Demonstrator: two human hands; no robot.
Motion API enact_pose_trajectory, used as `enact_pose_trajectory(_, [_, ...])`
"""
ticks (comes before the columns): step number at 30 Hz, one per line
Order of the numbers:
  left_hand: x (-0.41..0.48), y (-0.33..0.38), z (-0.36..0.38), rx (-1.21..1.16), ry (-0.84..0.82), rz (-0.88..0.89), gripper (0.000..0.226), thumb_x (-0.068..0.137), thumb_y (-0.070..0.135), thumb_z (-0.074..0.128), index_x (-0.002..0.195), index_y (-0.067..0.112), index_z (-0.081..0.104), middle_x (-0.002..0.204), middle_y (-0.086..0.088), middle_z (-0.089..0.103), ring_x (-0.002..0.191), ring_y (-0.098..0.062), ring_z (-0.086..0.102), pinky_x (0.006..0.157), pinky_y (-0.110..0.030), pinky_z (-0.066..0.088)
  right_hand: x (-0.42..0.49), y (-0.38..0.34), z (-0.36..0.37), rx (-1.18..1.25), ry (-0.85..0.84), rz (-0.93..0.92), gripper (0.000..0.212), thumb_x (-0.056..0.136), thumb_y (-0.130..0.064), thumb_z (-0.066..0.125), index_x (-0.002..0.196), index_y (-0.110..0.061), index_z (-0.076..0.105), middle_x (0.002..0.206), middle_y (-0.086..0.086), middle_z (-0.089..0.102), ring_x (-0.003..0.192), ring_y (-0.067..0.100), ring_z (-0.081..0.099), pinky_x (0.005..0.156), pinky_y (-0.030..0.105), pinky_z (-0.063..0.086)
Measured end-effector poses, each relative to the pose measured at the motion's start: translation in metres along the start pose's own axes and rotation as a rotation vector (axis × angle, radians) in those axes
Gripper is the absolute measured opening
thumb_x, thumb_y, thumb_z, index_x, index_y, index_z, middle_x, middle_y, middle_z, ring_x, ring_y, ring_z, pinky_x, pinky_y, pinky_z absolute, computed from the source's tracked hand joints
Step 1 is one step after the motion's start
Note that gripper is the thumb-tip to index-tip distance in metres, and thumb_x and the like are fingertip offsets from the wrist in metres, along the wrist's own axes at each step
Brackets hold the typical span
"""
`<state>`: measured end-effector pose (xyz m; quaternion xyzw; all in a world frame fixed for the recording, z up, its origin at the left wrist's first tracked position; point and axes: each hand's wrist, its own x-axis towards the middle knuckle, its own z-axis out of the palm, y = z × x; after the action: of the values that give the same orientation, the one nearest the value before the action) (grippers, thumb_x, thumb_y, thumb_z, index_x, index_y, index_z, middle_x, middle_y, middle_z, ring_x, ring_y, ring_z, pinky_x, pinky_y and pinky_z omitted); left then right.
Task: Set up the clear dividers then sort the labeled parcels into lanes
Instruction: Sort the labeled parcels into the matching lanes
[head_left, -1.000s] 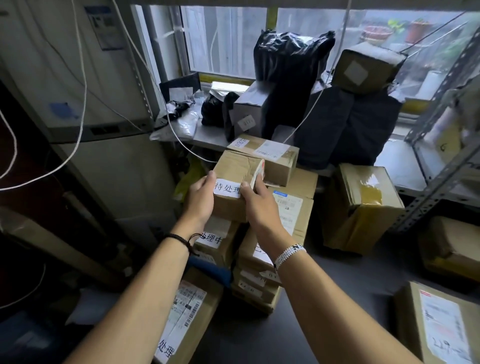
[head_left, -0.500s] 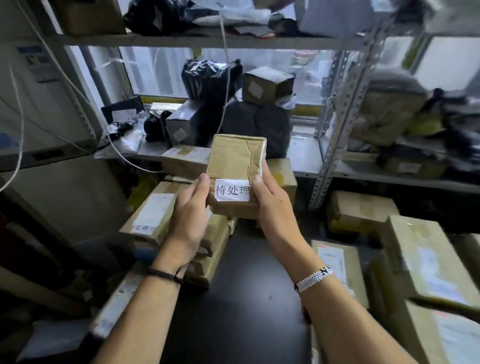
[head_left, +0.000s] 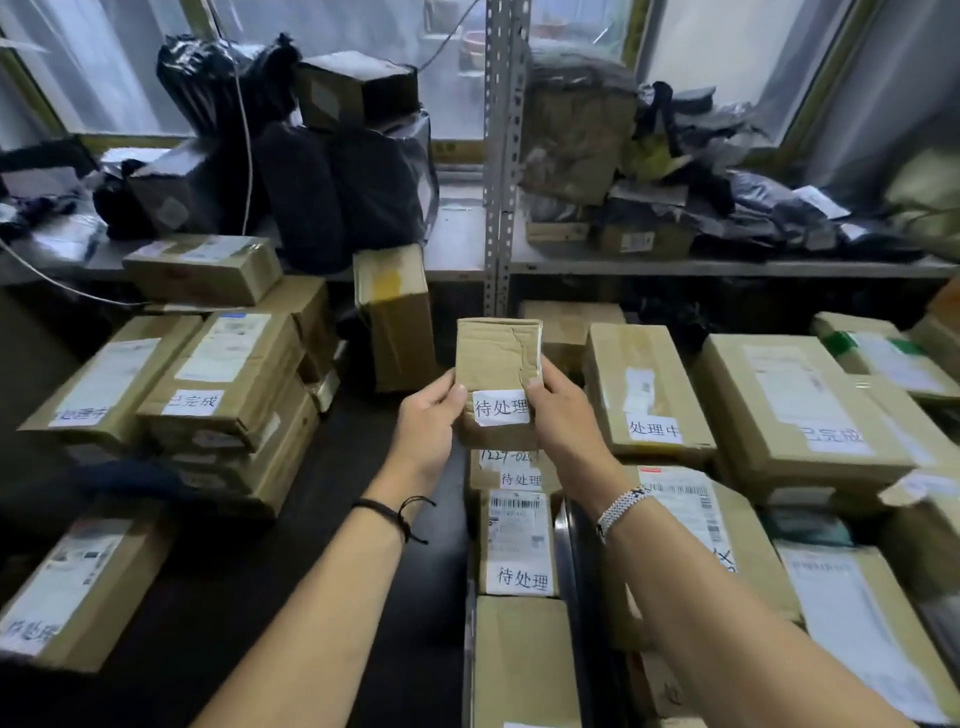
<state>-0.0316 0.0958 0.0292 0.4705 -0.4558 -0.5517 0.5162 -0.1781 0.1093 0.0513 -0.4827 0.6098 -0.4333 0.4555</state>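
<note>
A small creased cardboard parcel (head_left: 497, 358) with a white label reading 待处理 is held up in front of me. My left hand (head_left: 426, 423) grips its left edge and my right hand (head_left: 563, 421) grips its right edge, thumbs on the front. Directly below it runs a lane of parcels carrying the same label (head_left: 519, 540). A clear divider (head_left: 567, 551) stands on edge along that lane's right side. Right of it lie a parcel labeled 处理中 (head_left: 644, 389) and one labeled 已完成 (head_left: 795, 405).
A stack of labeled boxes (head_left: 208, 384) sits at left on the dark table (head_left: 311, 545). A tall box (head_left: 395, 317) stands upright behind. A metal shelf post (head_left: 501, 156) and a shelf with black bags (head_left: 337, 192) and loose packages lie beyond.
The view swung right from the left stack to the sorted lanes. Both hands carried the small parcel along and now hold it above the 待处理 lane.
</note>
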Motion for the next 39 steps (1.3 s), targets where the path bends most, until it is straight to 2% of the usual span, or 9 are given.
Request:
enact_pose_trajectory(4, [0.037,-0.035,0.006,0.069,-0.003,-0.095,0.031,0.105,0.008,0.045,0.121,0.02,0.068,0.117,-0.002,0.073,0.107,-0.014,0.069,0.089,-0.029,0.054,0.034,0.018,-0.002,0.032,0.017,0.105,0.037,0.109,-0.026,0.04,0.14,-0.035,0.058,0.116,-0.008,0.074,0.098,0.01,0.073,0.086,0.034,0.062])
enact_pose_trajectory(10, [0.068,-0.072,0.002,0.137,-0.039,-0.206,0.032,0.106,0.018,0.046,0.133,0.017,0.063,0.118,0.0,0.073,0.112,-0.017,0.068,0.098,-0.038,0.055,0.071,0.052,0.013,0.054,0.076,0.255,0.035,0.107,-0.026,0.041,0.135,-0.031,0.062,0.112,-0.003,0.075,0.098,0.015,0.073,0.089,0.041,0.061])
enact_pose_trajectory(14, [0.074,-0.084,0.002,0.205,-0.07,-0.215,0.035,0.106,0.025,0.048,0.138,0.02,0.059,0.118,0.004,0.072,0.112,-0.014,0.067,0.096,-0.034,0.055,0.08,0.066,0.018,0.04,0.139,0.31,0.033,0.105,-0.019,0.04,0.132,-0.025,0.059,0.114,0.003,0.072,0.098,0.019,0.071,0.091,0.043,0.06])
enact_pose_trajectory(22, [0.066,-0.08,0.007,0.295,-0.075,-0.22,0.038,0.101,0.033,0.052,0.136,0.021,0.062,0.119,0.003,0.072,0.111,-0.015,0.068,0.098,-0.04,0.056,0.084,0.063,0.013,-0.108,0.193,0.355,0.034,0.105,-0.016,0.037,0.135,-0.015,0.053,0.121,0.011,0.065,0.092,0.019,0.063,0.072,0.032,0.053])
enact_pose_trajectory(27, [0.055,-0.063,0.007,0.302,-0.062,-0.28,0.034,0.103,0.03,0.051,0.133,0.02,0.064,0.114,0.006,0.072,0.11,-0.016,0.067,0.102,-0.042,0.052,0.078,0.057,0.015,-0.15,0.193,0.415,0.036,0.103,-0.017,0.039,0.136,-0.011,0.052,0.116,0.013,0.065,0.096,0.026,0.067,0.079,0.037,0.057])
enact_pose_trajectory(29, [0.049,-0.049,0.0,0.348,-0.084,-0.286,0.034,0.101,0.039,0.049,0.121,0.021,0.07,0.112,0.006,0.072,0.109,-0.015,0.066,0.1,-0.04,0.053,0.072,0.049,0.02,-0.276,0.212,0.373,0.041,0.099,-0.021,0.044,0.138,-0.009,0.05,0.127,0.014,0.062,0.107,0.03,0.064,0.085,0.04,0.056])
enact_pose_trajectory(31, [0.042,-0.029,-0.014,0.447,-0.101,-0.257,0.033,0.104,0.039,0.045,0.121,0.023,0.068,0.118,0.01,0.066,0.114,-0.012,0.059,0.094,-0.029,0.047,0.065,0.035,0.029,-0.496,0.245,0.191,0.055,0.095,-0.027,0.05,0.147,-0.008,0.041,0.148,0.016,0.049,0.129,0.035,0.053,0.104,0.049,0.049])
enact_pose_trajectory(34, [0.039,-0.002,-0.059,0.585,0.042,-0.115,0.046,0.104,0.038,0.048,0.145,0.017,0.052,0.141,0.003,0.057,0.133,-0.013,0.05,0.107,-0.025,0.036,0.053,-0.002,0.062,-0.58,0.186,-0.091,0.071,0.101,-0.028,0.057,0.16,-0.01,0.023,0.165,0.011,0.029,0.15,0.028,0.033,0.121,0.043,0.03])
enact_pose_trajectory(39, [0.033,0.035,-0.179,0.746,0.516,0.151,0.029,0.101,0.018,0.052,0.126,0.011,0.065,0.126,-0.007,0.066,0.121,-0.023,0.058,0.104,-0.032,0.043,0.051,-0.043,0.17,-0.311,-0.197,-0.094,0.076,0.1,-0.038,0.062,0.162,-0.015,0.025,0.162,0.007,0.037,0.149,0.025,0.036,0.119,0.033,0.03])
